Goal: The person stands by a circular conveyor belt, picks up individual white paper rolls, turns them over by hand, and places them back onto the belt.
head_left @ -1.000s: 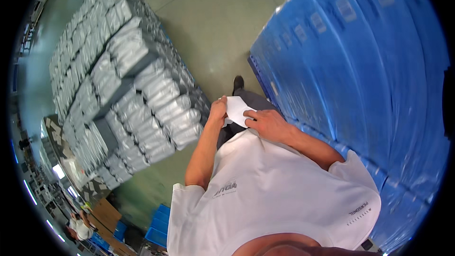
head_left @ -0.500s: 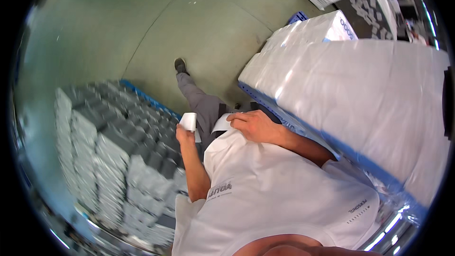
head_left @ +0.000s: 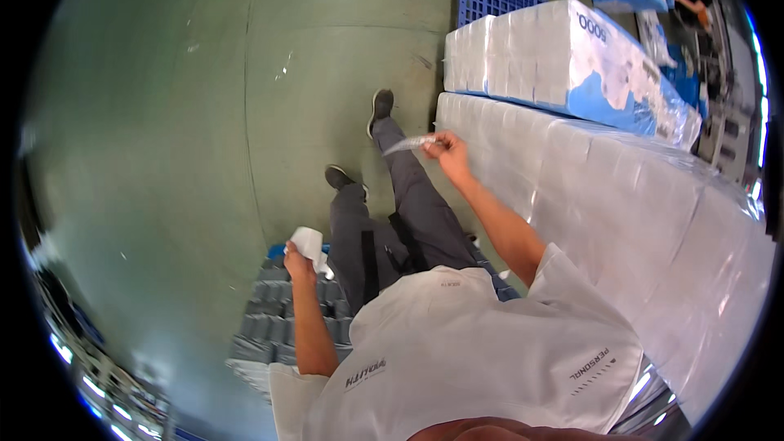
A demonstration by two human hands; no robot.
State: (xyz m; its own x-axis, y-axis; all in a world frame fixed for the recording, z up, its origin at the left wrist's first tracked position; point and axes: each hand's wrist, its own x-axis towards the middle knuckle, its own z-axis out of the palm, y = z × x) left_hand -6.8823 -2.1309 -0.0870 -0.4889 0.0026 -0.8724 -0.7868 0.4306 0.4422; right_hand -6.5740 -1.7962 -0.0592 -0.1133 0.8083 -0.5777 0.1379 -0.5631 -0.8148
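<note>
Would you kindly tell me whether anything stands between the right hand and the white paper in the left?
Nothing visible does. The right hand, holding a thin pale piece, and the left hand, with the white paper, are apart; the grey trousers show between them, seemingly lower down.

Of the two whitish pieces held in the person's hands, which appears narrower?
The thin piece in the right hand; it shows as a sliver, while the left hand holds a broad white piece.
</note>
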